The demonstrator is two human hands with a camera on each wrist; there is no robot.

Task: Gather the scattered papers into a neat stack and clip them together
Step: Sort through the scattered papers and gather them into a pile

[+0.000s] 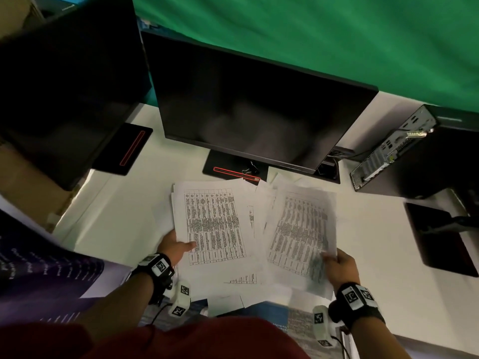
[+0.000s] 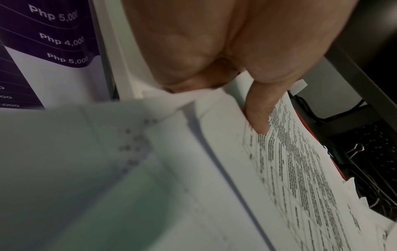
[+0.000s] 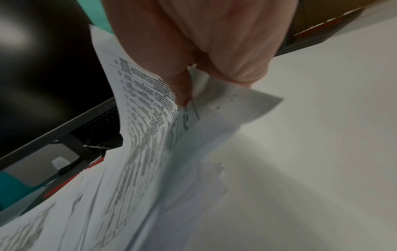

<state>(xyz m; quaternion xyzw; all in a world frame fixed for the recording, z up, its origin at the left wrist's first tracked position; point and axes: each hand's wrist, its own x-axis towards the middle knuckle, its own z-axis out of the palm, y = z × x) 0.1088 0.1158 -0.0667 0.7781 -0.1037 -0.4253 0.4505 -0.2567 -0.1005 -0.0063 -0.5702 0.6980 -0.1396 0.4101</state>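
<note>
With our left hand [image 1: 176, 248] pinching the left batch of papers [image 1: 212, 224] at frame centre and our right hand [image 1: 339, 266] pinching the right batch [image 1: 300, 229], we should slide them together squarely before reaching for the binder clip [image 1: 251, 169] above.

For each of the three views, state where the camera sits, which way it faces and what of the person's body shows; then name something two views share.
Head: above the desk, looking down at the papers; both forearms, left hand, right hand.
Left wrist: along the left hand, thumb on a printed sheet.
Right wrist: along the right hand pinching sheets.
Shared: left wrist and head both show the binder clip.
</note>
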